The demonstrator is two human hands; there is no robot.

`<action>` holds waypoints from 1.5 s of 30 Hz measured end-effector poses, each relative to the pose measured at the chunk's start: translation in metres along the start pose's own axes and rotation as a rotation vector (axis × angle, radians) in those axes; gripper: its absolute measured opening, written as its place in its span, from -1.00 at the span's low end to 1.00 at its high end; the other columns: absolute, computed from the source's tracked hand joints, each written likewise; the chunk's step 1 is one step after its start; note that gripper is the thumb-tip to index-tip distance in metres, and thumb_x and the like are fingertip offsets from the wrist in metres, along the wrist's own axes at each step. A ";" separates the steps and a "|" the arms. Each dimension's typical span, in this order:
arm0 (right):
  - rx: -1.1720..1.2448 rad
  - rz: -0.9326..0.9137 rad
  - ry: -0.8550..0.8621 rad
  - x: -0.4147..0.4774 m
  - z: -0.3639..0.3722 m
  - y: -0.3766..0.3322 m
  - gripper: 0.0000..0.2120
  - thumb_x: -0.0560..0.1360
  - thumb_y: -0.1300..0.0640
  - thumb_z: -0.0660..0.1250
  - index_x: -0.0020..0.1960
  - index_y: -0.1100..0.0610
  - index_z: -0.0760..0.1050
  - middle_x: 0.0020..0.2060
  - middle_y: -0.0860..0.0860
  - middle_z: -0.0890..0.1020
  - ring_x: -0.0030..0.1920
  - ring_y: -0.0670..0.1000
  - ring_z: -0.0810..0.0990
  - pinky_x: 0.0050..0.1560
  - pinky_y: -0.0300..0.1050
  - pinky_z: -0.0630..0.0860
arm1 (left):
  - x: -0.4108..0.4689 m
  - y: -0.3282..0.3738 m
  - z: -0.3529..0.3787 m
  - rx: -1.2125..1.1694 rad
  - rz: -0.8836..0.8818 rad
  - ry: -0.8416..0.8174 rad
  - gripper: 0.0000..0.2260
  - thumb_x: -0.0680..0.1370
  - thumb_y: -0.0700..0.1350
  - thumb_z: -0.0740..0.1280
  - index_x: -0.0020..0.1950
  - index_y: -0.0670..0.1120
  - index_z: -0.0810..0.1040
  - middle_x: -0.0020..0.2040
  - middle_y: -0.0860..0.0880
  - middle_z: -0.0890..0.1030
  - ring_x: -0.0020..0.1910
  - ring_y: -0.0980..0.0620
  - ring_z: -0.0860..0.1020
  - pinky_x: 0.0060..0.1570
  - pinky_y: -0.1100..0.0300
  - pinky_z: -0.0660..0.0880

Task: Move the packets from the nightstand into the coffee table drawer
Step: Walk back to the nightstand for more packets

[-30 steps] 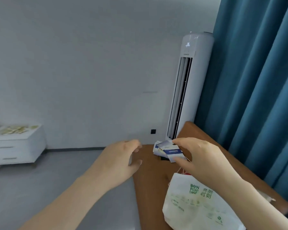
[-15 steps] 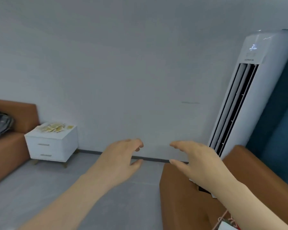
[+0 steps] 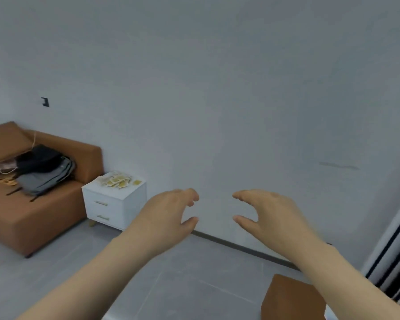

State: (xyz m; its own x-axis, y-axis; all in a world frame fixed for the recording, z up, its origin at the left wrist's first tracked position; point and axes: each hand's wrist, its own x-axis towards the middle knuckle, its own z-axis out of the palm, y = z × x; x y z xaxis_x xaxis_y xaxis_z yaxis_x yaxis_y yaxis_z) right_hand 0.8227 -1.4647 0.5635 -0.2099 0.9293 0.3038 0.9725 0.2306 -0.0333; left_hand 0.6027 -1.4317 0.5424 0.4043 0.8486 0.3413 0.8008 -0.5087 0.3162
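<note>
Swinging left since a second ago, the view has brought the white nightstand [image 3: 114, 205] from the far edge toward the middle, and the standing air conditioner [image 3: 396, 262] has slid to the 3 o'clock edge. The cards that the right hand [image 3: 269, 214] pinched then are gone from it. The yellow and white packets [image 3: 117, 181] lie flat in a loose heap on the nightstand top, at about 9 o'clock from the hands and well apart from them. The heap's long axis runs roughly from 9 to 3 o'clock across the top, with one packet lying a little apart at the 3 o'clock end. The single packets sit at mixed angles, too small to tell which way each points. The left hand [image 3: 169, 215] and the right hand are held out side by side in mid-air. Each has loosely curved fingers and its thumb spread away from them, grasping nothing and touching nothing. A brown sofa [image 3: 32, 222] carrying a pile of dark clothes [image 3: 44, 174] stands just beside the nightstand at its 9 o'clock.
</note>
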 end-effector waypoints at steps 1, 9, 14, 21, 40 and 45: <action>0.008 -0.020 -0.008 0.016 0.007 0.006 -0.54 0.56 -0.16 0.18 0.44 -0.16 0.24 0.35 -0.24 0.40 0.34 -0.18 0.37 0.27 -0.25 0.29 | 0.011 -0.007 0.004 -0.003 -0.029 0.004 -0.67 0.55 0.06 0.28 0.30 0.12 0.39 0.19 0.18 0.53 0.13 0.19 0.49 0.13 0.29 0.40; 0.084 -0.138 -0.049 0.145 0.066 0.031 -0.55 0.55 -0.14 0.20 0.42 -0.15 0.27 0.32 -0.23 0.43 0.32 -0.18 0.40 0.24 -0.27 0.31 | 0.098 -0.073 0.031 0.068 -0.152 0.020 -0.70 0.55 0.07 0.27 0.27 0.12 0.38 0.16 0.20 0.52 0.13 0.19 0.49 0.11 0.28 0.42; 0.110 -0.183 -0.061 0.236 0.103 0.036 -0.56 0.55 -0.14 0.20 0.42 -0.13 0.28 0.32 -0.23 0.44 0.31 -0.17 0.40 0.25 -0.26 0.31 | 0.160 -0.134 0.041 0.095 -0.186 0.031 -0.68 0.55 0.08 0.28 0.29 0.11 0.38 0.17 0.20 0.52 0.14 0.20 0.48 0.07 0.34 0.40; 0.127 -0.200 -0.130 0.358 0.153 0.039 -0.55 0.56 -0.14 0.18 0.43 -0.13 0.26 0.34 -0.24 0.41 0.34 -0.18 0.37 0.27 -0.28 0.28 | 0.248 -0.225 0.048 0.102 -0.239 0.008 -0.67 0.55 0.07 0.28 0.30 0.11 0.38 0.18 0.19 0.52 0.11 0.20 0.50 0.10 0.30 0.43; 0.225 -0.380 -0.263 0.663 0.299 0.078 -0.54 0.56 -0.11 0.19 0.44 -0.11 0.25 0.35 -0.19 0.42 0.33 -0.14 0.39 0.30 -0.22 0.32 | 0.454 -0.414 0.111 0.182 -0.501 -0.011 -0.69 0.53 0.09 0.28 0.27 0.12 0.40 0.16 0.22 0.52 0.14 0.22 0.48 0.05 0.33 0.41; 0.266 -0.415 -0.314 0.720 0.336 0.063 -0.55 0.55 -0.10 0.21 0.42 -0.11 0.29 0.31 -0.17 0.46 0.31 -0.12 0.41 0.27 -0.21 0.34 | 0.482 -0.469 0.123 0.163 -0.572 -0.042 -0.68 0.53 0.09 0.29 0.27 0.12 0.40 0.17 0.21 0.52 0.15 0.21 0.48 0.09 0.31 0.43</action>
State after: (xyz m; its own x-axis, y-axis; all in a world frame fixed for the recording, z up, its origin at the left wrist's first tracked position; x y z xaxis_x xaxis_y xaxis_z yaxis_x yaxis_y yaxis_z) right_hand 0.6988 -0.6841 0.4608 -0.6271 0.7775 0.0469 0.7522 0.6202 -0.2226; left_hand 0.4766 -0.7667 0.4493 -0.0973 0.9879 0.1206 0.9527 0.0574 0.2985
